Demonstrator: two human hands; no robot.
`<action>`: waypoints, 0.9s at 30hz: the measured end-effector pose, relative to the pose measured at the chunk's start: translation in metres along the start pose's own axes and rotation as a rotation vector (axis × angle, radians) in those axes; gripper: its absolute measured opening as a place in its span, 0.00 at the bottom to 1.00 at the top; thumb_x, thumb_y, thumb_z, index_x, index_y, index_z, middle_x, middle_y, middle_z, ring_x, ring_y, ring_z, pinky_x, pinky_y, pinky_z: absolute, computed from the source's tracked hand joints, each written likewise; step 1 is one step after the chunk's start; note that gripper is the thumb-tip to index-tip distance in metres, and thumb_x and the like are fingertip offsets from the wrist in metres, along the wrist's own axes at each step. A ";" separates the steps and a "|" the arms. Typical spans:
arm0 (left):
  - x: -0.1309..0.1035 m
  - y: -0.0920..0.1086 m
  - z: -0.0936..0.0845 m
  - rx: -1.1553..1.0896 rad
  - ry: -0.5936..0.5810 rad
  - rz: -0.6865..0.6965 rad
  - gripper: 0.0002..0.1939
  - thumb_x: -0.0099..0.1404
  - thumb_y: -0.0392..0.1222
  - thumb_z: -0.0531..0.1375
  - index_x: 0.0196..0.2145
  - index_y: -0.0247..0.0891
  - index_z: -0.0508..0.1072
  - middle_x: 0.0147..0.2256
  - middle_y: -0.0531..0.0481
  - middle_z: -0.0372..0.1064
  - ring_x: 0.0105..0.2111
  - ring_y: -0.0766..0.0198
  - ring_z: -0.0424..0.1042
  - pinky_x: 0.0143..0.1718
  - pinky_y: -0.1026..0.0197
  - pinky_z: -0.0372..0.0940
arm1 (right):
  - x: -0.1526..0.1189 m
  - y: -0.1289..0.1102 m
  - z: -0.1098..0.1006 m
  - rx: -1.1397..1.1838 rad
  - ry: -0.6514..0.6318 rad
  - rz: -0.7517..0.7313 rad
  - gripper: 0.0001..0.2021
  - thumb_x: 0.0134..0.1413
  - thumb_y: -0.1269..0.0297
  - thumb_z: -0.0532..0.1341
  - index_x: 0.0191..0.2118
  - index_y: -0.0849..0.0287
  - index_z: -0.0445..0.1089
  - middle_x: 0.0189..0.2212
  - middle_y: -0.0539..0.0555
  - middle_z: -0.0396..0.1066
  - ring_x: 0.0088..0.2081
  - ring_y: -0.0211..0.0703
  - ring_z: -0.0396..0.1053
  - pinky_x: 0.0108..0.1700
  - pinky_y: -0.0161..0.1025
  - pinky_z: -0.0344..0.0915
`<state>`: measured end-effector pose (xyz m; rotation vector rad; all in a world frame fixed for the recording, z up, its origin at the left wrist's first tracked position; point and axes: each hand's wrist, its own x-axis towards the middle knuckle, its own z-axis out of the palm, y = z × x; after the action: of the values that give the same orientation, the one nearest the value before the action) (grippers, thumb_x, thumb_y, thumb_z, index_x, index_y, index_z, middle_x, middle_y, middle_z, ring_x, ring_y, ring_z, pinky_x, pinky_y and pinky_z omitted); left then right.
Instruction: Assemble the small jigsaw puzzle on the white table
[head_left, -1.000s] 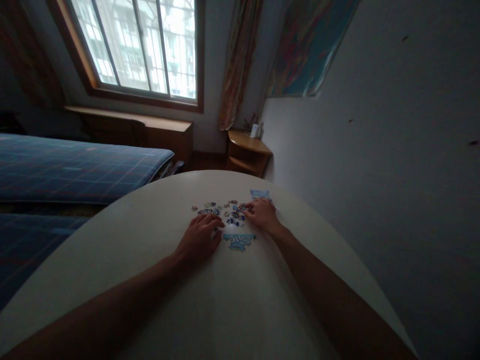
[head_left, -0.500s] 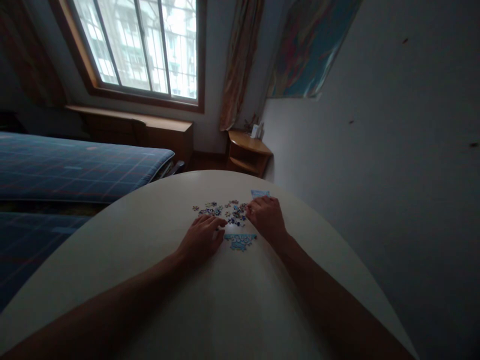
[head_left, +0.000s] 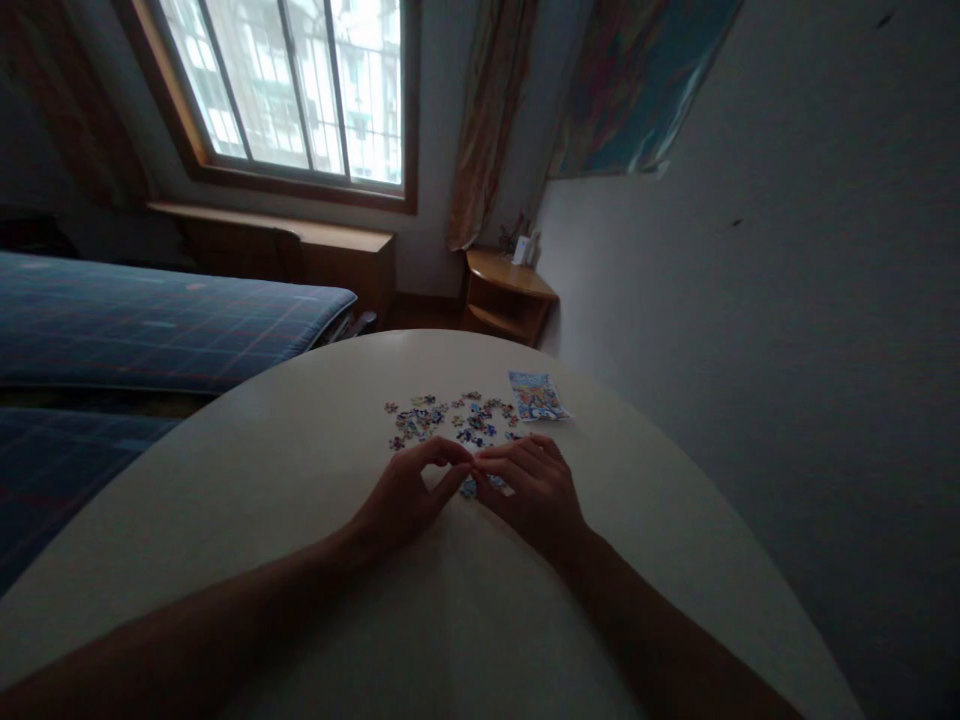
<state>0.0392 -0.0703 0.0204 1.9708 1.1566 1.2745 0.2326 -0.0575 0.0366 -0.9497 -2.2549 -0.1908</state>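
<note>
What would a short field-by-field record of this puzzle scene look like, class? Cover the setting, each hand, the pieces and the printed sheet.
Setting: round pale table beside a wall, bed and window beyond
Left hand: on the table, fingertips meeting the right hand's
Right hand: on the table, over the joined blue section, mostly hidden
Held piece: too small and dark to tell
Loose pieces: scattered just beyond the hands
Printed sheet: flat, right of the loose pieces, apart from both hands

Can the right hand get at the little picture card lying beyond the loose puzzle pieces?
Probably yes: the card lies flat and uncovered just past the right hand, with only bare table between.
</note>
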 end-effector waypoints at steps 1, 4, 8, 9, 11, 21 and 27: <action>0.001 -0.001 -0.001 -0.039 0.001 -0.007 0.05 0.66 0.40 0.59 0.36 0.39 0.74 0.33 0.50 0.76 0.34 0.63 0.75 0.41 0.58 0.70 | -0.001 0.001 0.001 0.029 -0.003 -0.010 0.08 0.64 0.60 0.60 0.36 0.51 0.76 0.36 0.50 0.81 0.37 0.40 0.76 0.48 0.43 0.62; 0.003 -0.004 -0.001 -0.143 0.012 -0.024 0.04 0.65 0.40 0.59 0.34 0.38 0.74 0.32 0.51 0.75 0.33 0.64 0.75 0.39 0.60 0.72 | -0.002 0.002 0.004 0.089 0.021 0.009 0.08 0.64 0.58 0.60 0.38 0.50 0.77 0.40 0.50 0.81 0.41 0.41 0.76 0.49 0.42 0.65; 0.003 -0.006 0.001 -0.178 0.031 -0.041 0.04 0.64 0.39 0.59 0.33 0.38 0.72 0.32 0.51 0.74 0.33 0.64 0.75 0.38 0.60 0.73 | -0.003 0.001 0.007 0.143 0.046 0.037 0.08 0.64 0.59 0.60 0.41 0.50 0.77 0.45 0.52 0.79 0.47 0.43 0.75 0.53 0.44 0.66; 0.003 -0.006 0.001 -0.174 0.028 -0.046 0.03 0.64 0.38 0.58 0.33 0.38 0.72 0.31 0.51 0.74 0.33 0.64 0.75 0.38 0.60 0.73 | -0.003 0.000 0.008 0.163 0.052 0.049 0.08 0.64 0.59 0.60 0.42 0.50 0.76 0.44 0.52 0.79 0.47 0.43 0.75 0.53 0.44 0.66; 0.003 -0.007 0.002 -0.160 0.018 -0.055 0.03 0.63 0.38 0.58 0.32 0.38 0.71 0.31 0.51 0.74 0.32 0.65 0.74 0.38 0.60 0.72 | -0.004 0.000 0.009 0.206 0.073 0.082 0.08 0.64 0.60 0.60 0.45 0.52 0.75 0.41 0.53 0.80 0.45 0.44 0.75 0.52 0.44 0.67; 0.002 -0.006 0.000 -0.120 -0.007 -0.022 0.04 0.66 0.38 0.57 0.36 0.38 0.72 0.33 0.50 0.74 0.32 0.65 0.74 0.36 0.61 0.70 | -0.006 0.004 0.011 0.255 0.084 0.144 0.07 0.61 0.59 0.64 0.42 0.52 0.78 0.35 0.52 0.79 0.42 0.45 0.74 0.48 0.43 0.68; -0.001 -0.007 0.000 -0.064 0.011 0.070 0.08 0.64 0.35 0.60 0.42 0.39 0.73 0.38 0.49 0.76 0.37 0.64 0.74 0.41 0.59 0.69 | -0.007 0.007 0.012 0.312 0.165 0.155 0.05 0.57 0.62 0.67 0.40 0.54 0.77 0.33 0.52 0.78 0.39 0.45 0.73 0.44 0.43 0.69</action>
<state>0.0365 -0.0677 0.0150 1.9752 1.0472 1.3427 0.2347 -0.0516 0.0219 -0.8995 -1.9773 0.1431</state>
